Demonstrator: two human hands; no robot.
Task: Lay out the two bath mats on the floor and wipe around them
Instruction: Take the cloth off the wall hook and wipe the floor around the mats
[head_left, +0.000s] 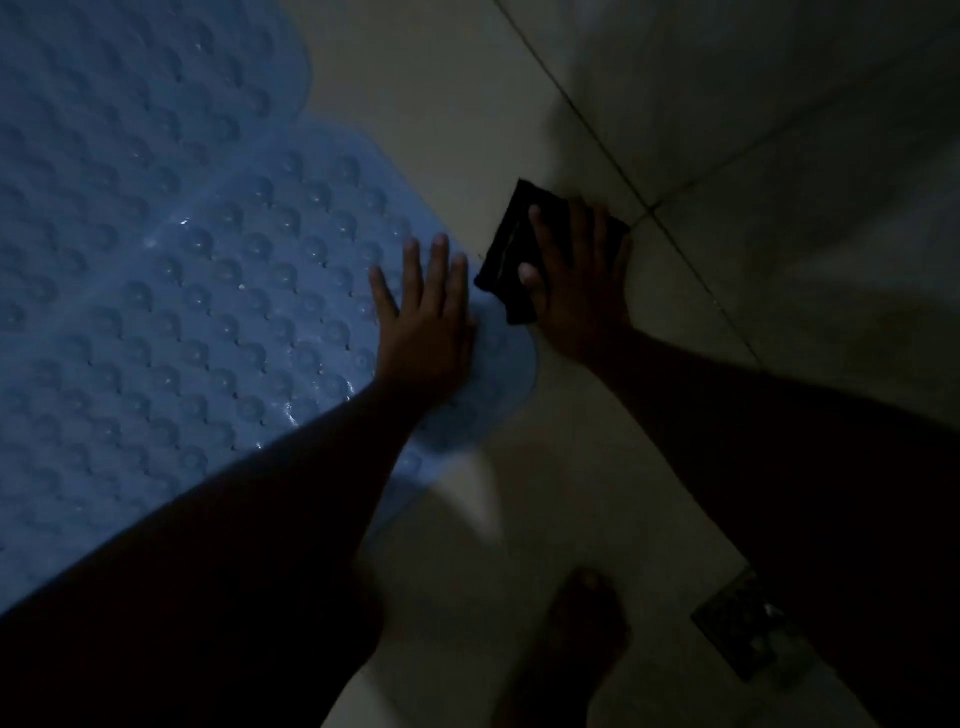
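Two blue bubble-textured bath mats lie flat on the pale tiled floor. The nearer mat (208, 322) fills the left middle, and the farther mat (130, 93) overlaps it at the upper left. My left hand (423, 322) presses flat, fingers spread, on the nearer mat's right edge. Just right of that edge, my right hand (576, 280) lies flat on a folded black cloth (506, 260), pressing it to the tile. The room is dim.
A dark square floor drain (748, 623) sits at the lower right. My bare foot (582, 639) stands on the tile at the bottom centre. Grout lines (597, 135) run diagonally across the floor at the upper right.
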